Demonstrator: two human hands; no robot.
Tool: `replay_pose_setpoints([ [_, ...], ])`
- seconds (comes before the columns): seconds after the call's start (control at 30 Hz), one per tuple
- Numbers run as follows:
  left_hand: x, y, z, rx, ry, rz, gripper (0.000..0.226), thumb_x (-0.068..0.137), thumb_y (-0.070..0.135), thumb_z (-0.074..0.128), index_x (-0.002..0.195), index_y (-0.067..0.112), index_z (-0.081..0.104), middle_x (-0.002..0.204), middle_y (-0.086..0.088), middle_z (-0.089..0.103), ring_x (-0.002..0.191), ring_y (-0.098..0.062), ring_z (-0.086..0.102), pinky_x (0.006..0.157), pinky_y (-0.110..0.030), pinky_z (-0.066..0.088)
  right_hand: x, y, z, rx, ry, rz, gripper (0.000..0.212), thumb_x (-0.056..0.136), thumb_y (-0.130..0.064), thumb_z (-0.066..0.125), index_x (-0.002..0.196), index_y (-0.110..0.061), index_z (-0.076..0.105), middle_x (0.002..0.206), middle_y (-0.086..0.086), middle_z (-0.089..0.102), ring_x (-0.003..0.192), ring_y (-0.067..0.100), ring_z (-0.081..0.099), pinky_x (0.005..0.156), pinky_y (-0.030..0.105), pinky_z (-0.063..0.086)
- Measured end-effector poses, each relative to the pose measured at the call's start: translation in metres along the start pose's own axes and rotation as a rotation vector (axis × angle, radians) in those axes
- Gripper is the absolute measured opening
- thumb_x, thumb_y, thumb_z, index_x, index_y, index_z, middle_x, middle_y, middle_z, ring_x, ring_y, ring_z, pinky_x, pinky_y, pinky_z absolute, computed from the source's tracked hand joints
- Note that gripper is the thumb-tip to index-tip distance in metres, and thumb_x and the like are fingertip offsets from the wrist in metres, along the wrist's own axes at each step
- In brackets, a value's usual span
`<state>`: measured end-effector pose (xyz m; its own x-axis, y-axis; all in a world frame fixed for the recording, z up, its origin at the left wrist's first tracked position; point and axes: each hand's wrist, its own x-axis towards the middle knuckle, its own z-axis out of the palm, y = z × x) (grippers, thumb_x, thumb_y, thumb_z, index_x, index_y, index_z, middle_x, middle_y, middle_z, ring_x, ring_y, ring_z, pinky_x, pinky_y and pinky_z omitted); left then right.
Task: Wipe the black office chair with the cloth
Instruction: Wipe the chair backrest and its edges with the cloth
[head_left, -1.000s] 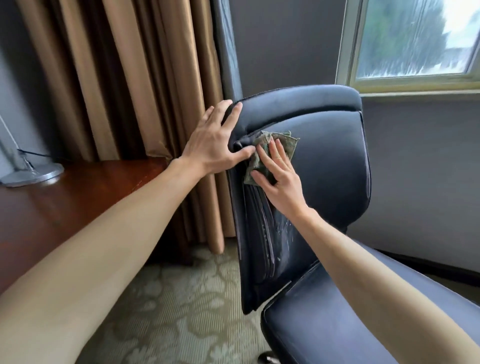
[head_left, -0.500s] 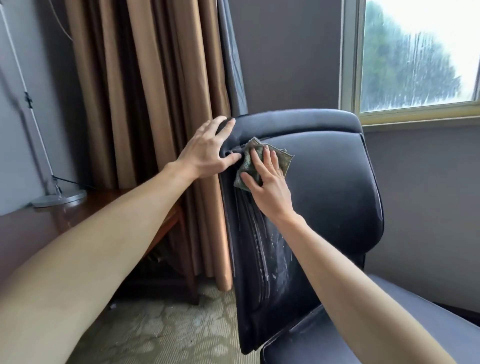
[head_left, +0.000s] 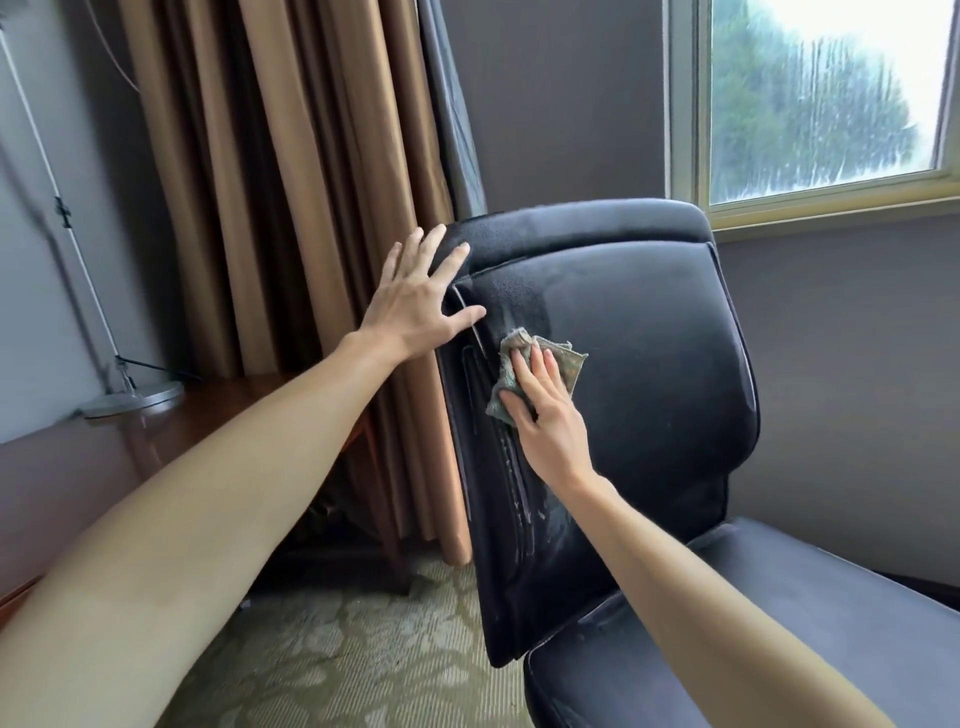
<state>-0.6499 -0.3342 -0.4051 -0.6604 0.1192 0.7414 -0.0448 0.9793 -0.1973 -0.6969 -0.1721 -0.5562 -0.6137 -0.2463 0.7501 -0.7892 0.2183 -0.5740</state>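
The black office chair (head_left: 649, 364) fills the middle and right of the view, its backrest upright and its seat at the lower right. My left hand (head_left: 415, 301) lies flat with spread fingers on the backrest's upper left edge. My right hand (head_left: 545, 415) presses a crumpled grey-green cloth (head_left: 563, 358) flat against the front of the backrest, near its left side. Wet streaks show on the leather below the cloth.
Tan curtains (head_left: 291, 208) hang just left of the chair. A dark wooden desk (head_left: 78, 467) with a lamp base (head_left: 132, 397) stands at the left. A window (head_left: 821, 98) sits at the upper right. Patterned carpet (head_left: 337, 665) covers the floor.
My right hand slid the cloth down the backrest, away from the top left corner. My left hand stayed on the upper edge and its fingers spread flatter.
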Motion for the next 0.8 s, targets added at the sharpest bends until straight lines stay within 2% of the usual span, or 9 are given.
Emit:
replay_pose_setpoints([
  [0.17, -0.021, 0.006, 0.017, 0.073, 0.008, 0.019, 0.068, 0.093, 0.058, 0.046, 0.152, 0.026, 0.03, 0.164, -0.006, -0.004, 0.149, -0.027, -0.01, 0.118, -0.053, -0.005, 0.018, -0.009, 0.005, -0.043, 0.029, -0.004, 0.054, 0.1, -0.033, 0.047, 0.15, -0.032, 0.027, 0.159, -0.009, 0.016, 0.148, 0.008, 0.003, 0.121, 0.036, 0.012],
  [0.4, -0.027, 0.012, 0.029, 0.099, 0.021, 0.076, 0.069, 0.093, 0.054, 0.05, 0.151, 0.021, 0.033, 0.163, -0.01, 0.003, 0.15, -0.025, -0.003, 0.118, -0.053, -0.004, -0.051, 0.032, 0.019, 0.004, 0.09, -0.04, 0.053, 0.099, -0.031, 0.046, 0.148, -0.03, 0.025, 0.156, -0.013, 0.022, 0.147, 0.005, 0.008, 0.119, 0.043, 0.023],
  [0.6, -0.032, 0.017, 0.034, 0.145, 0.007, 0.119, 0.07, 0.092, 0.053, 0.052, 0.151, 0.022, 0.033, 0.162, -0.009, 0.013, 0.15, -0.025, 0.004, 0.116, -0.055, -0.006, -0.032, 0.026, 0.018, -0.004, 0.135, -0.009, 0.047, 0.101, -0.025, 0.047, 0.147, -0.028, 0.034, 0.155, -0.011, 0.025, 0.147, 0.01, 0.012, 0.121, 0.038, 0.018],
  [0.8, -0.036, 0.012, 0.04, 0.129, -0.002, 0.063, 0.075, 0.091, 0.06, 0.047, 0.153, 0.024, 0.027, 0.163, -0.009, 0.006, 0.15, -0.021, -0.001, 0.116, -0.055, -0.006, -0.001, 0.016, 0.018, -0.065, 0.151, -0.01, 0.047, 0.101, -0.029, 0.047, 0.147, -0.028, 0.036, 0.156, -0.007, 0.026, 0.148, 0.011, 0.011, 0.121, 0.038, 0.018],
])
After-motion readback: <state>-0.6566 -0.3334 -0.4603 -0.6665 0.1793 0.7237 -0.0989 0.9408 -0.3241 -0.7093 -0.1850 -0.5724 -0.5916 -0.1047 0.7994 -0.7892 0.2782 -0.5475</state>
